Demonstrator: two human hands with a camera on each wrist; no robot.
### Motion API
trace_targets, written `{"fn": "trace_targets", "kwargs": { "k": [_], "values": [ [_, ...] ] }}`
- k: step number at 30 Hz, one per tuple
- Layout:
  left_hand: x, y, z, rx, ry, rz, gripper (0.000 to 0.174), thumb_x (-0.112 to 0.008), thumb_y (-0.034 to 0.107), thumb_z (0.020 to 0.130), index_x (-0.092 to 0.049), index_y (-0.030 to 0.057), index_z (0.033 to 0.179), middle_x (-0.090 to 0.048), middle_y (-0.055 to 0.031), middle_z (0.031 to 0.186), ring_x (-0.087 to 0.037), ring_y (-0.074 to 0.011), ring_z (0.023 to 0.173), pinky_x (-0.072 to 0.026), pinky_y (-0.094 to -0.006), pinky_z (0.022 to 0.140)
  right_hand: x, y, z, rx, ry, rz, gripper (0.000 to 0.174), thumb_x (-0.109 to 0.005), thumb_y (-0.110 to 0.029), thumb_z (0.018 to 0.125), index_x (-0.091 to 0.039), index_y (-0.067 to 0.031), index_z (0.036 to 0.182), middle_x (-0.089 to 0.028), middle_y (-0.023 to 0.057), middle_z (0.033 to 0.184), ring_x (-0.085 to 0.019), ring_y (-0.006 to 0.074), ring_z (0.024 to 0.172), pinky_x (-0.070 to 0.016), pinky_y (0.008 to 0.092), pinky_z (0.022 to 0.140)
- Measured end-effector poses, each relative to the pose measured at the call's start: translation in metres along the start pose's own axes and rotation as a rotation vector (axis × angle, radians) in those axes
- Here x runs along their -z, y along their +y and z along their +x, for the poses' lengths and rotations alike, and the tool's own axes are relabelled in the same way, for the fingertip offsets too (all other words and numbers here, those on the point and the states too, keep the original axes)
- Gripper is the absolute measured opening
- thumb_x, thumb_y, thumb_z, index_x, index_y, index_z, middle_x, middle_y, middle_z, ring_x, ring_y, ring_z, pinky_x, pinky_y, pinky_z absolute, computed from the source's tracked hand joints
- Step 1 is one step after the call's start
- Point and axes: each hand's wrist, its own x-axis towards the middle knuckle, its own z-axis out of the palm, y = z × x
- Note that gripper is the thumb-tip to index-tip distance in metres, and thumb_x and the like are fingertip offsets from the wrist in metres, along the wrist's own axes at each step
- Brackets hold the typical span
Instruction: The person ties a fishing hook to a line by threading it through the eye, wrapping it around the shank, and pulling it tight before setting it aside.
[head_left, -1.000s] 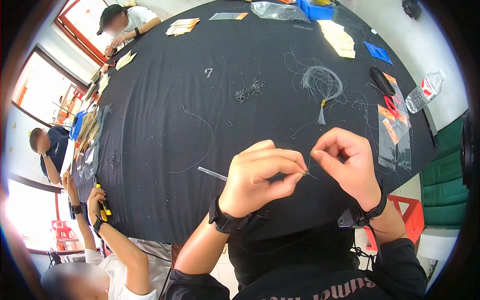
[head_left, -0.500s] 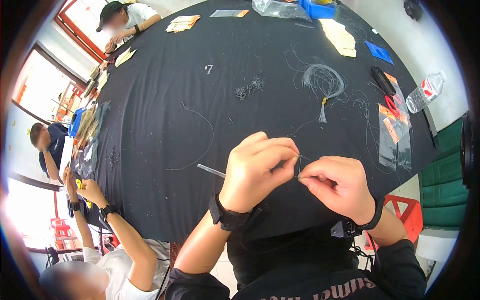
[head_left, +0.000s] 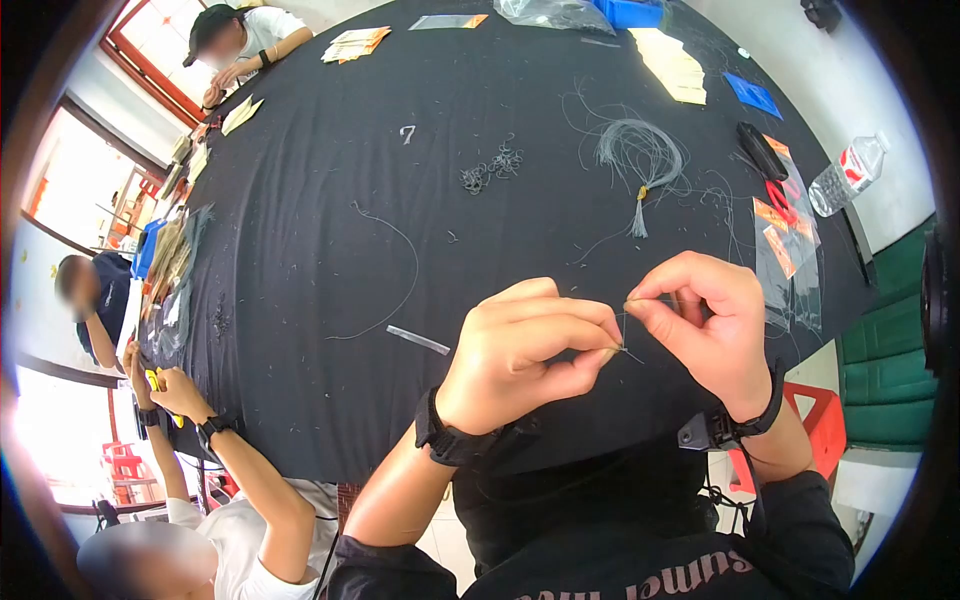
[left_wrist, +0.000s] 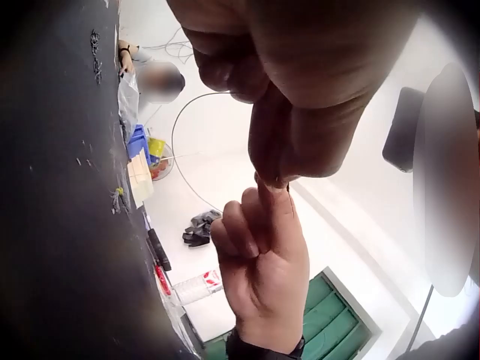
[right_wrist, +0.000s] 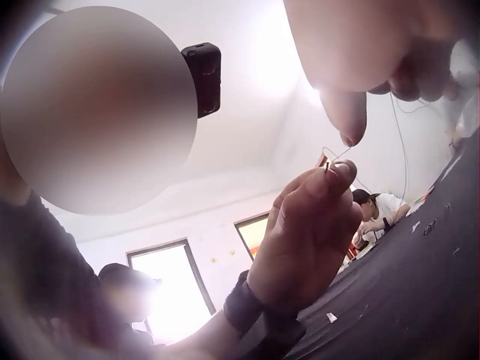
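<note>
In the head view my left hand pinches a small fish hook between thumb and forefinger. Most of the hook is hidden; its dark shank pokes out at the fingertips in the right wrist view. A thin clear fishing line curves from there up to my right hand, whose thumb and forefinger pinch it a short way off, slightly higher and to the right. Farther back on the black cloth lie a pile of dark hooks and a looped bundle of line bound with a yellow tie.
A clear plastic strip and a loose curved line lie left of my hands. At the right are red-handled scissors, a black case, packets and a water bottle. Other people sit around the table.
My right hand dipped down beside the left fingertips, then rose again to the right, the line between them. The left hand lifted slightly and came back down.
</note>
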Motion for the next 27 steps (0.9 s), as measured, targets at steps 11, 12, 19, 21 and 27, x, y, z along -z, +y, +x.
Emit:
{"fn": "trace_targets", "kwargs": {
  "k": [11,12,19,21,27],
  "values": [
    [0.005,0.002,0.0,0.028,0.077,-0.017,0.01,-0.074,0.002,0.066,-0.069,0.0071,0.073,-0.072,-0.0034,0.08,-0.055,-0.0128,0.058,-0.0438,-0.0254,0.058,-0.016,0.003,-0.011,-0.266,-0.027,0.216,0.007,-0.076,-0.005,0.081,-0.07,-0.0052,0.084,-0.037,-0.0098,0.05,-0.029,-0.0017,0.048,-0.0218,0.0208,0.047],
    [0.006,0.002,0.0,0.027,0.084,-0.006,0.01,-0.074,0.002,0.066,-0.069,0.007,0.073,-0.072,-0.0036,0.08,-0.055,-0.0128,0.058,-0.0438,-0.0254,0.058,-0.017,0.003,-0.012,-0.273,-0.031,0.227,0.007,-0.076,-0.005,0.081,-0.07,-0.0052,0.084,-0.037,-0.0097,0.05,-0.029,-0.0016,0.048,-0.0219,0.0209,0.047],
    [0.006,0.001,0.0,0.03,0.095,-0.032,0.009,-0.075,0.003,0.067,-0.069,0.0064,0.073,-0.073,-0.0042,0.08,-0.055,-0.0125,0.058,-0.0437,-0.0252,0.058,-0.02,0.001,-0.017,-0.276,-0.055,0.268,0.008,-0.076,-0.008,0.083,-0.07,-0.0047,0.086,-0.035,-0.0098,0.051,-0.029,-0.0013,0.049,-0.0211,0.0213,0.048],
    [0.006,0.001,0.0,0.048,0.086,-0.072,0.009,-0.075,0.003,0.067,-0.069,0.0063,0.073,-0.073,-0.0044,0.08,-0.055,-0.0122,0.058,-0.0436,-0.0251,0.058,-0.022,0.002,-0.018,-0.289,-0.077,0.302,0.008,-0.076,-0.009,0.083,-0.07,-0.0045,0.087,-0.035,-0.01,0.052,-0.028,-0.0012,0.049,-0.0208,0.0215,0.048],
    [0.001,-0.001,-0.002,0.057,0.085,-0.141,0.007,-0.074,0.003,0.069,-0.07,0.0057,0.074,-0.073,-0.0047,0.081,-0.055,-0.0119,0.059,-0.0439,-0.025,0.058,-0.026,0.004,-0.018,-0.462,-0.14,0.554,0.007,-0.074,-0.008,0.084,-0.07,-0.0035,0.086,-0.033,-0.0107,0.052,-0.027,-0.0006,0.05,-0.0205,0.0223,0.049]
  ]
}}
